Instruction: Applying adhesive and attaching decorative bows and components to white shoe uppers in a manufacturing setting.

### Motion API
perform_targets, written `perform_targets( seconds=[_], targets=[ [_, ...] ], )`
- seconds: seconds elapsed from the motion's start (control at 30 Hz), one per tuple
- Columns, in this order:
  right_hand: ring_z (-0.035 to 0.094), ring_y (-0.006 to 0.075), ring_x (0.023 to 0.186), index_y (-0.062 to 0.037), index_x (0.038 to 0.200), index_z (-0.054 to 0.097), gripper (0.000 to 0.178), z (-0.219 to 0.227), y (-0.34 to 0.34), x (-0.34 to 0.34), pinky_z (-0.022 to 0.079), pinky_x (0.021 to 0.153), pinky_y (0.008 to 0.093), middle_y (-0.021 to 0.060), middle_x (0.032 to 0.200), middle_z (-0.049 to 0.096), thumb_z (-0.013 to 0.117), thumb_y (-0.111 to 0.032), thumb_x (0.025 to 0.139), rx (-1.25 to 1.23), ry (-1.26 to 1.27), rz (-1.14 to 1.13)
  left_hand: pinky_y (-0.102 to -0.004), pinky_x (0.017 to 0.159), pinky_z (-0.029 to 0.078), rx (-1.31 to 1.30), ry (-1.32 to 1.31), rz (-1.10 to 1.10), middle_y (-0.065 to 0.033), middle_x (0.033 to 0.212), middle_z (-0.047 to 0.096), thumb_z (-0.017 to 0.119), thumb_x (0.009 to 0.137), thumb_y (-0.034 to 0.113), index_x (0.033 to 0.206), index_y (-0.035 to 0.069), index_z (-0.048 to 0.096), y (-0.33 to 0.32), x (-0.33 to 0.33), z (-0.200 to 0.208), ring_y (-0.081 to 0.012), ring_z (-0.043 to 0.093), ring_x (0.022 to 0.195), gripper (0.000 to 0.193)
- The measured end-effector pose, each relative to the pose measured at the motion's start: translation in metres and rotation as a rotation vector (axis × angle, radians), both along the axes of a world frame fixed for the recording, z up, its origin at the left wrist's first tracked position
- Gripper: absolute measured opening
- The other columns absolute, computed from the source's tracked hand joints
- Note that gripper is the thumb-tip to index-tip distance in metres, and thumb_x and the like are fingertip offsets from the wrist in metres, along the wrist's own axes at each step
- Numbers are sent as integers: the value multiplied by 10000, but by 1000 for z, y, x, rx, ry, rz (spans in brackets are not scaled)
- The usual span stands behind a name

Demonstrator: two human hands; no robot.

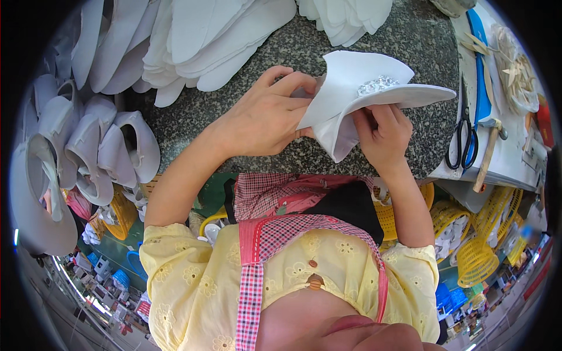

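Note:
Above the speckled stone worktop, both hands hold a white shoe upper (339, 88), its pieces folded and flared outward. A cluster of clear rhinestones (377, 85) sits on its top face. My left hand (263, 117) grips the left edge of the upper, fingers closed around it and partly hidden behind it. My right hand (383, 131) pinches the upper from below, near the rhinestones; its fingertips disappear under the flared edge.
White sole-shaped sheets (216, 41) lie stacked at the far left, with another stack (348, 17) at the top. Several white shoe uppers (88, 140) crowd the left edge. Black-handled scissors (462, 137) and a wooden-handled hammer (487, 155) lie right. Yellow baskets (480, 260) stand below.

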State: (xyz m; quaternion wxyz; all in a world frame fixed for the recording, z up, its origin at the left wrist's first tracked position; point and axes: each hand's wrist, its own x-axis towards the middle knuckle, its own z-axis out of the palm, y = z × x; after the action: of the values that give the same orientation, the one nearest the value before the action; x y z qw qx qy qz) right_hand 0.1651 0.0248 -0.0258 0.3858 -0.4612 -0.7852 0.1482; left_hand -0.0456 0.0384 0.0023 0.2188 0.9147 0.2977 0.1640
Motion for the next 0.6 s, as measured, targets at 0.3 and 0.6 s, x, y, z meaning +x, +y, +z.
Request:
perform_targets(
  seconds=[0.3,0.6],
  targets=[
    [570,268,638,-86,844,590,205,-1,-1,-1,466,556,339,75,806,581,640,-30,654,-38,-96,-36,-421,902,308,-3,54,-33,-15,842,585,633,694,162,908,74,550,8,7,10,-215,459,993,245],
    [545,264,821,-19,897,602,281,6,-6,9,467,686,341,87,916,558,627,-27,617,45,-194,238,-383,903,318,-13,13,-55,-55,881,582,608,721,174,948,58,554,6,4,5,-247,450,1016,260]
  ],
)
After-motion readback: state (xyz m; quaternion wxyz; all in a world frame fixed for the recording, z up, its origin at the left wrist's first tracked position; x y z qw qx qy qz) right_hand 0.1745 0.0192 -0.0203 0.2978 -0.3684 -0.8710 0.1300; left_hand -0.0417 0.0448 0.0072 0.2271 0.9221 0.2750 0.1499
